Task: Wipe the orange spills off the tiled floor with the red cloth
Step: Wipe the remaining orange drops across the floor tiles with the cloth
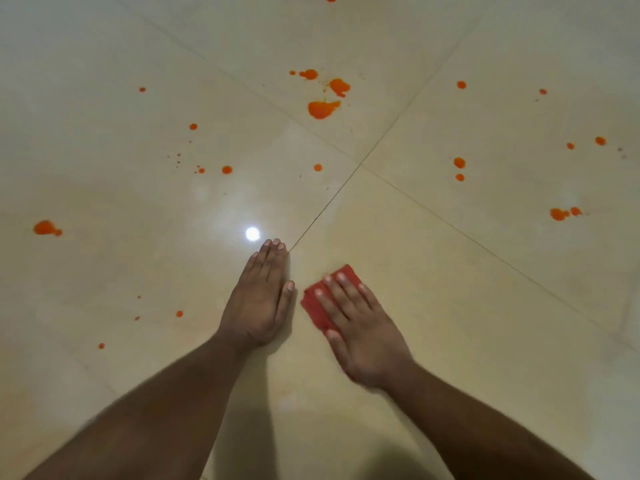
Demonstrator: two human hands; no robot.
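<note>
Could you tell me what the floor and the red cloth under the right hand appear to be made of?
Floor: glazed ceramic or polished stone tile, probably; it is glossy, mirrors a lamp, and thin grout lines cross it. Red cloth: soft, matte woven fabric, seemingly folded flat; fibre cannot be told.

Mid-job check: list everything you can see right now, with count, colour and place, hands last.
Folded red cloth: one, red, flat on the floor under the right hand.
Orange spills: many, orange; biggest cluster far centre, smaller drops scattered left and right, none under the cloth.
Glossy beige tiled floor: beige, four tiles meeting ahead of the hands.
Light reflection: one, white, by the left fingertips.
Left hand: flat on the floor.
Right hand: pressing the cloth.
</note>
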